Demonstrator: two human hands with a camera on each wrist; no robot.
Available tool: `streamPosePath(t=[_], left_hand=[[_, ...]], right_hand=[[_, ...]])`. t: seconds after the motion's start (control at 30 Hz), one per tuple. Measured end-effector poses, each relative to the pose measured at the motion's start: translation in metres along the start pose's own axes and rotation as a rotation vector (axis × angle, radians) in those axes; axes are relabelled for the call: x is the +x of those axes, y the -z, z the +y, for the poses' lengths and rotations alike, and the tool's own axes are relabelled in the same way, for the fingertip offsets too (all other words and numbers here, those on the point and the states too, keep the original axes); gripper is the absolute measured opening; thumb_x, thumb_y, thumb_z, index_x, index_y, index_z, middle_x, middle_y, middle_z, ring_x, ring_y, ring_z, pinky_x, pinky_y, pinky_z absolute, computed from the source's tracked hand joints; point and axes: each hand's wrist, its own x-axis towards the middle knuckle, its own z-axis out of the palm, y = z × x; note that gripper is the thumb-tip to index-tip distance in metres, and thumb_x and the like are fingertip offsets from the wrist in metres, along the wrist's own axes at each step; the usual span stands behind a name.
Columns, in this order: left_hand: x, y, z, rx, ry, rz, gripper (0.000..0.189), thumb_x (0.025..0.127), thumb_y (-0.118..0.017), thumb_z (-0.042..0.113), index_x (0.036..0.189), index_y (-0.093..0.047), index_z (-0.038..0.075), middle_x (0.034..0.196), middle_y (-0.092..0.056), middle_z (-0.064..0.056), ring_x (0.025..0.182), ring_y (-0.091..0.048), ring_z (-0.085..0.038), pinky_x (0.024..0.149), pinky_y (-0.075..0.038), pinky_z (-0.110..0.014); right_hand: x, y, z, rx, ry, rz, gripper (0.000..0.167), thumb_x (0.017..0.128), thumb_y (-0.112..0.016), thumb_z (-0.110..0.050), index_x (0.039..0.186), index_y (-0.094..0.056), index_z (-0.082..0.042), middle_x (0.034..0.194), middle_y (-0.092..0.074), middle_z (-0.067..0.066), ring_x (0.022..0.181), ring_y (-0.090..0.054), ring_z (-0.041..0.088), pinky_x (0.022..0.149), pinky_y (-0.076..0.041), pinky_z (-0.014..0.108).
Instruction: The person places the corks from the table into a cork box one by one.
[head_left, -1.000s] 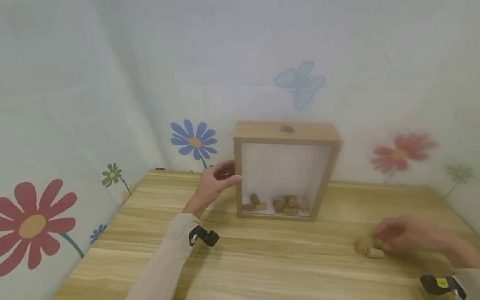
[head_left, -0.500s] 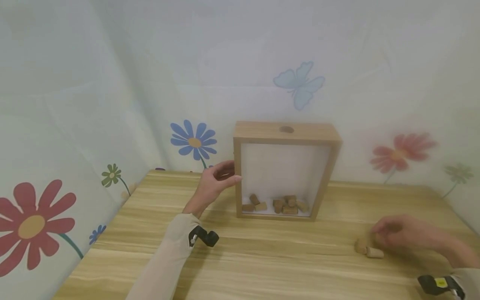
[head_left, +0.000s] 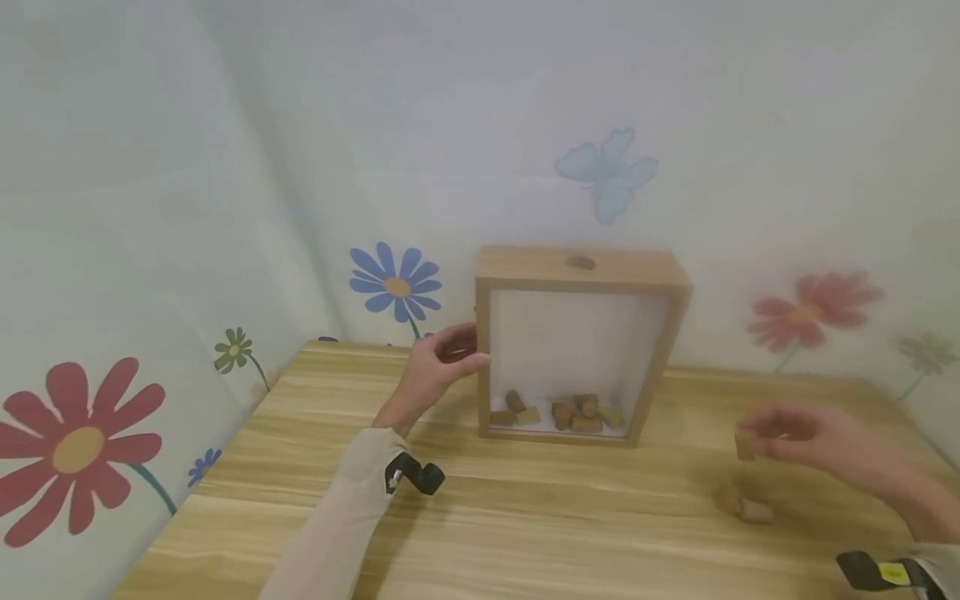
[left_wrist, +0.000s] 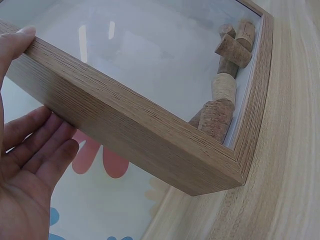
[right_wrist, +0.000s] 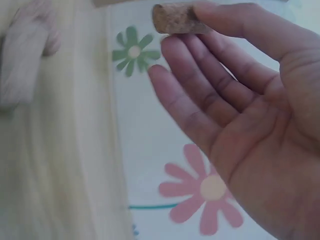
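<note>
A wooden shadow box frame with a clear front stands upright on the table, a round hole in its top. Several wine corks lie along its bottom inside. My left hand grips the frame's left side, thumb on the front edge and fingertips against the rear edge. Off to the right, my right hand pinches a single cork between thumb and fingers, above the tabletop. Below it, loose corks rest on the table, blurred, so their number is hard to tell.
The wood-grain table ends at the back against a pale curtain printed with flowers and a butterfly. The frame stands near that back edge. A dark camera mount sits on the left wrist.
My right hand has risen from beside the loose corks, now with a cork pinched in its fingers. The left hand keeps its hold on the frame. The head view has shifted slightly.
</note>
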Motion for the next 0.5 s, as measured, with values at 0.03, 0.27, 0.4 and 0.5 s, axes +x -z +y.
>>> streamPosePath(t=[0.03,0.27,0.4,0.5], left_hand=[[0.000,0.000,0.000,-0.002,-0.001,-0.002,0.060,0.094,-0.083,0.017,0.147,-0.060,0.001,0.136,-0.068,-0.018,0.126,-0.065,-0.034,0.105,-0.056,-0.037],[0.000,-0.002,0.000,0.010,-0.015,-0.007,0.059,0.094,-0.082,0.018,0.146,-0.060,0.002,0.136,-0.068,-0.016,0.126,-0.065,-0.031,0.106,-0.056,-0.037],[0.000,0.000,0.000,0.012,-0.016,-0.007,0.058,0.094,-0.082,0.018,0.146,-0.061,0.002,0.137,-0.068,-0.016,0.127,-0.065,-0.031,0.106,-0.055,-0.037],[0.000,0.000,0.001,0.009,-0.017,-0.007,0.059,0.094,-0.082,0.019,0.146,-0.061,0.002,0.137,-0.068,-0.016,0.127,-0.065,-0.031,0.107,-0.055,-0.037]], right_hand=[[0.000,0.001,-0.005,-0.005,-0.009,0.018,0.029,0.103,-0.070,-0.010,0.130,-0.069,-0.002,0.115,-0.076,-0.007,0.102,-0.069,0.003,0.082,-0.059,0.024],[0.011,0.012,-0.040,-0.105,-0.036,0.153,0.032,0.101,-0.076,-0.019,0.131,-0.072,-0.009,0.112,-0.079,-0.006,0.099,-0.070,0.001,0.082,-0.058,0.022],[0.021,0.024,-0.057,-0.174,-0.046,0.221,0.033,0.098,-0.079,-0.024,0.130,-0.074,-0.016,0.119,-0.074,-0.009,0.103,-0.060,-0.008,0.084,-0.058,0.035],[0.030,0.031,-0.068,-0.143,0.021,0.281,0.032,0.096,-0.081,-0.015,0.127,-0.074,-0.011,0.135,-0.062,-0.016,0.117,-0.050,-0.010,0.101,-0.053,0.048]])
